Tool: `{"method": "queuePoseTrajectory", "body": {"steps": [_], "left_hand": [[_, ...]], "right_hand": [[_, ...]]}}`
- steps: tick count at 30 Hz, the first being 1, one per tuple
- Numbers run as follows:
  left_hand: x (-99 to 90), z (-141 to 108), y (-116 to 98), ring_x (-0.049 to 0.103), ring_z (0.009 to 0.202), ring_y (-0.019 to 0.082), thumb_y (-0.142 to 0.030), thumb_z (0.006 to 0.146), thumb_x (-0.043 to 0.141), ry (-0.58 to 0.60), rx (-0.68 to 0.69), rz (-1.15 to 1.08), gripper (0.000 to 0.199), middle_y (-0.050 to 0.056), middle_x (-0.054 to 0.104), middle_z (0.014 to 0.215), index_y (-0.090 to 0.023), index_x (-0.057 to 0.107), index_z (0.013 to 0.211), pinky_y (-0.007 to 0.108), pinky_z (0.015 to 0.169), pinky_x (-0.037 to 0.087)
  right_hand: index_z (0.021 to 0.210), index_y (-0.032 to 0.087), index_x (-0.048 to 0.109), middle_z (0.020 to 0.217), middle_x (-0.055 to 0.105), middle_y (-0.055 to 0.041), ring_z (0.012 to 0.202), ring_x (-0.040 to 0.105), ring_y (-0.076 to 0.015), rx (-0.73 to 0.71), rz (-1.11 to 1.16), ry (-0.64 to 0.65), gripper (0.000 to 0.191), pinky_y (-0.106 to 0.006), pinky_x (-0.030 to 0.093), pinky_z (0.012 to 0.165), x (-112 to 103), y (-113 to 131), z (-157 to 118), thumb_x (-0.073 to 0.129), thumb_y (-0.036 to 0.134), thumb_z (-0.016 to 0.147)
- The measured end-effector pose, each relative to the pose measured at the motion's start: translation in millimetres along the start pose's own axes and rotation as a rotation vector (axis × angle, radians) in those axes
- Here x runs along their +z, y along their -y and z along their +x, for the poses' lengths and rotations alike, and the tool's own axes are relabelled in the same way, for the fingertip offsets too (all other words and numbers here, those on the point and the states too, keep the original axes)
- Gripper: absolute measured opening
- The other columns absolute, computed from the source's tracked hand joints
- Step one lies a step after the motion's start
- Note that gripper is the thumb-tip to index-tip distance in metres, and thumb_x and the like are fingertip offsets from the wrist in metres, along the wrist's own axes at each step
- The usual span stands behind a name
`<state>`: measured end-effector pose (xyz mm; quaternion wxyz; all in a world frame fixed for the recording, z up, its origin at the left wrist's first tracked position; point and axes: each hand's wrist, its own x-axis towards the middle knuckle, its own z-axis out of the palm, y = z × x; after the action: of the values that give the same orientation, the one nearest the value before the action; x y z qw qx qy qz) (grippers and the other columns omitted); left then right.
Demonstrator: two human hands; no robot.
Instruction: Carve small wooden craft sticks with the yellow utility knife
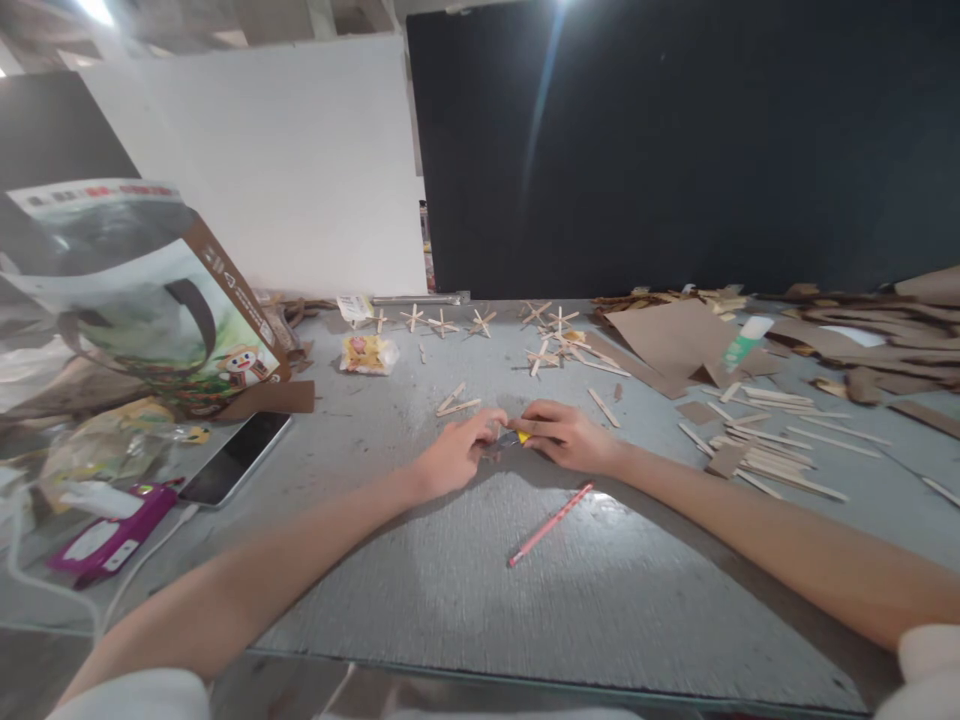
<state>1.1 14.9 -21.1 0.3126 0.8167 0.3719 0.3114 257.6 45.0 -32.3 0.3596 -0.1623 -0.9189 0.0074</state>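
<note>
My right hand [566, 435] is closed around a small yellow utility knife [523, 437], whose greyish blade end points toward my other hand. Most of the knife is covered by fingers. Close beside it, my left hand [454, 455] has its fingers bent in a pinch near the blade; what lies between them is too small to make out. Just beyond my left hand lie a few loose wooden craft sticks [457, 404]. A pink pencil [551, 524] rests on the grey table [420, 610] nearer to me.
Star shapes of crossed sticks [481, 322] lie along the back. At right are piled craft sticks [780, 465], a glue stick [748, 342] and cardboard [652, 345]. A phone [238, 458], purple device [116, 535], white cable and large plastic bag [142, 310] occupy the left.
</note>
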Motion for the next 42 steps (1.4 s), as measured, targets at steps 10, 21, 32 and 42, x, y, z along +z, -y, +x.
{"method": "queuePoseTrajectory", "body": {"steps": [10,21,32,42], "left_hand": [[-2.4,-2.3,0.3,0.075,0.081,0.017,0.000,0.088,0.042,0.074,-0.032,0.134,0.052,-0.004,0.072,0.081,-0.026,0.057,0.131,0.029,0.081,0.056],[-2.5,-3.5,-1.6,0.074,0.087,0.016,0.008,0.075,0.040,0.084,0.015,0.118,0.067,-0.004,0.070,0.084,-0.027,0.058,0.129,0.029,0.085,0.055],[-1.8,0.1,-3.4,0.075,0.082,0.017,-0.001,0.087,0.046,0.054,-0.078,0.107,0.048,-0.005,0.073,0.078,-0.026,0.059,0.125,0.029,0.082,0.054],[-4.7,-1.9,-11.6,0.077,0.090,0.018,0.000,0.082,0.050,0.061,-0.027,0.144,0.058,-0.004,0.078,0.083,-0.027,0.058,0.133,0.030,0.088,0.056]], "right_hand": [[0.134,0.025,0.071,0.098,0.071,-0.0105,0.085,0.067,-0.0209,-0.031,-0.091,0.018,0.035,-0.035,0.060,0.075,-1.1,-1.9,-0.3,0.047,0.034,0.110],[0.138,0.025,0.068,0.100,0.071,-0.0101,0.087,0.067,-0.0197,-0.101,-0.197,0.005,0.036,-0.033,0.059,0.076,-0.2,1.2,0.1,0.046,0.033,0.111],[0.135,0.025,0.070,0.098,0.071,-0.0103,0.082,0.067,-0.0193,-0.037,-0.114,-0.014,0.033,-0.032,0.059,0.073,-3.4,2.0,-1.8,0.051,0.028,0.108],[0.139,0.023,0.067,0.100,0.068,-0.0107,0.090,0.065,-0.0218,-0.101,-0.211,0.020,0.036,-0.036,0.059,0.078,-2.3,2.2,1.7,0.048,0.030,0.110]]}}
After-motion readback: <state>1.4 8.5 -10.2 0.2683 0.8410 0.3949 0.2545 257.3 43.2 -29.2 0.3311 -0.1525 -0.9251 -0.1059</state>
